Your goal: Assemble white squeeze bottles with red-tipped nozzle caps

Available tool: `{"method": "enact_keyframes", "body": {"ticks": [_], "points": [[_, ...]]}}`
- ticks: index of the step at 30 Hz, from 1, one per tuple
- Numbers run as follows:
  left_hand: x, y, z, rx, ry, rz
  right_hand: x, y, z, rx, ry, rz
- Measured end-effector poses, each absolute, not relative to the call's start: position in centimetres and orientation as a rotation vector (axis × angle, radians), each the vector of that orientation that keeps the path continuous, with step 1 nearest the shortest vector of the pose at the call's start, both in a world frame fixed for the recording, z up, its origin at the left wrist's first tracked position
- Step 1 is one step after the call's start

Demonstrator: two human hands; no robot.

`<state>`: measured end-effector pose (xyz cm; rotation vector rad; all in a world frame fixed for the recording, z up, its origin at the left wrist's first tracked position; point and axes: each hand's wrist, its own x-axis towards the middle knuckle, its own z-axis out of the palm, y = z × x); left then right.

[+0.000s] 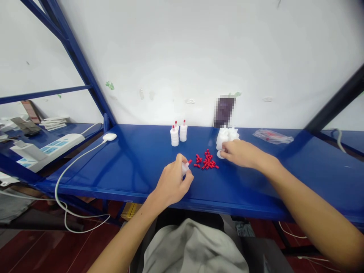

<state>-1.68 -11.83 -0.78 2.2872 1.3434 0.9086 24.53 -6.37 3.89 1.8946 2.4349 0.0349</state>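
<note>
My left hand (174,181) is wrapped round a small white squeeze bottle (185,168) with a red tip cap, tilted over the front half of the blue table. Just right of it lies a loose pile of small red caps (209,161). My right hand (237,152) is closed on a white bottle (220,154), of which only a rounded end shows past the fingers. It is at the front of a cluster of white bottles (223,135) whose visible tips have no red caps. Further back, three white bottles with red caps (174,136) stand upright.
Near the wall at the right lies a clear plastic bag (273,135) with something red inside. A blurred dark rectangle (224,110) leans on the wall. At the left are a white puck with a cable (109,137) and a power strip (54,149). Blue frame posts (82,64) flank the table.
</note>
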Motion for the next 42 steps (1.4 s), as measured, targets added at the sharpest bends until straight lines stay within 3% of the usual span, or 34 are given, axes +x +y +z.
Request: {"method": "enact_keyframes", "body": {"ticks": [15, 20, 25, 37, 42], "points": [[-1.8, -11.9, -0.8, 2.333, 1.181, 0.958, 25.0, -5.9, 4.5, 1.879, 2.600, -0.036], [-2.0, -11.6, -1.0, 2.235, 1.228, 1.086, 21.1, -8.5, 3.8, 1.322, 3.069, -0.230], [-2.0, -11.4, -1.2, 2.214, 1.239, 1.079, 19.0, -9.5, 1.8, 0.926, 3.153, -0.321], [-1.8, -11.6, -0.8, 2.321, 1.199, 0.969, 20.9, -7.5, 2.6, 1.365, 3.168, -0.053], [-1.6, -11.9, -0.8, 2.489, 1.135, 0.851, 20.1, -8.6, 2.2, 1.340, 3.302, -0.302]]}}
